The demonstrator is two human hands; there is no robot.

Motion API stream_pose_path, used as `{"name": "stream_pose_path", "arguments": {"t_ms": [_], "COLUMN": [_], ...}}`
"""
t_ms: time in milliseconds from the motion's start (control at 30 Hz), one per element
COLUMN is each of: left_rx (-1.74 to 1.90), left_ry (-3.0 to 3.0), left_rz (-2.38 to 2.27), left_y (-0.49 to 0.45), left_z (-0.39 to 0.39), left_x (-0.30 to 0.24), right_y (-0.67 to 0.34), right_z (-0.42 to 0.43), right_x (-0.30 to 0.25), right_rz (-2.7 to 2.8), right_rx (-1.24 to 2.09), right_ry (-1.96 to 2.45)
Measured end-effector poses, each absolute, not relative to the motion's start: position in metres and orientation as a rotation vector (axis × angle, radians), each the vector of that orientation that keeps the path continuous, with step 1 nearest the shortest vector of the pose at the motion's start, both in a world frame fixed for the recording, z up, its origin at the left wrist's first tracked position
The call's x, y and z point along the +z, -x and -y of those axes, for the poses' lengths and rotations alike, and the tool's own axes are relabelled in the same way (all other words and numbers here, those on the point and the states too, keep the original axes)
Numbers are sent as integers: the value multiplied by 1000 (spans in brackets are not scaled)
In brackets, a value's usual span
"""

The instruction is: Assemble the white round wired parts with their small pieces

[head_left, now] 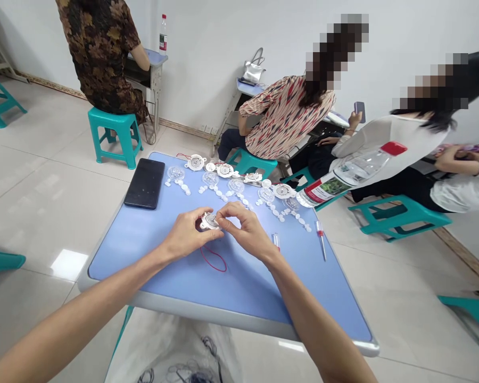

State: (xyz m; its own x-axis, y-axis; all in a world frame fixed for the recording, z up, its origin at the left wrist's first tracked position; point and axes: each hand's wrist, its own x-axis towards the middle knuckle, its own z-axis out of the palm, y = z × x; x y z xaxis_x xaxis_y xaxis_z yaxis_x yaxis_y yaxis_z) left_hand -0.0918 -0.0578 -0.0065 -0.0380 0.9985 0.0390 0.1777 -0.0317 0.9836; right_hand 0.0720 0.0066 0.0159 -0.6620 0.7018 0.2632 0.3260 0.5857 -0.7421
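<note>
Two bare hands close together at lower middle of the frame, the left hand [182, 234] and right hand [245, 229] pinching a round white plastic part [209, 220] from both sides, just above a blue tabletop [223, 287]; directly below, a loop of thin red cord [213, 259] lying on the blue surface; to the right, a small clear tube [276, 241] and a slim screwdriver [321, 240]; farther up, a row of round clear and white plastic pieces [227, 183] along the far table edge; at upper left of the table, a black phone [144, 183]; at the right corner, a plastic bottle with a red cap [351, 173] on its side; beyond, at upper left of the frame, a seated co-worker [99, 53] on a teal stool [114, 135]
</note>
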Motion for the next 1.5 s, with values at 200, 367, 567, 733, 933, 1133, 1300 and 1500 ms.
{"name": "stream_pose_path", "arguments": {"t_ms": [200, 367, 567, 733, 933, 1133, 1300, 1500], "left_rx": [1196, 1182, 1176, 1163, 1150, 1129, 1122, 1156], "left_ry": [-1374, -1397, -1404, -1406, -1387, -1393, -1400, -1413], "left_rz": [-1351, -1375, -1387, -1397, -1397, -1416, -1425, -1398], "left_y": [92, 92, 92, 93, 92, 92, 93, 93], "left_z": [57, 57, 56, 56, 57, 56, 56, 56], "left_x": [-8, -8, -12, -11, -4, -6, -6, -10], "right_y": [-73, -73, -73, -74, -75, -75, -75, -75], "right_z": [-7, -7, -6, -5, -5, -4, -4, -5], "right_x": [15, 16, 19, 21, 22, 23, 26, 28], "right_rz": [2274, 2287, 2323, 2392, 2461, 2485, 2524, 2606], "right_rx": [933, 920, 807, 643, 492, 434, 391, 308], "right_ry": [802, 792, 756, 676, 597, 584, 575, 598]}}
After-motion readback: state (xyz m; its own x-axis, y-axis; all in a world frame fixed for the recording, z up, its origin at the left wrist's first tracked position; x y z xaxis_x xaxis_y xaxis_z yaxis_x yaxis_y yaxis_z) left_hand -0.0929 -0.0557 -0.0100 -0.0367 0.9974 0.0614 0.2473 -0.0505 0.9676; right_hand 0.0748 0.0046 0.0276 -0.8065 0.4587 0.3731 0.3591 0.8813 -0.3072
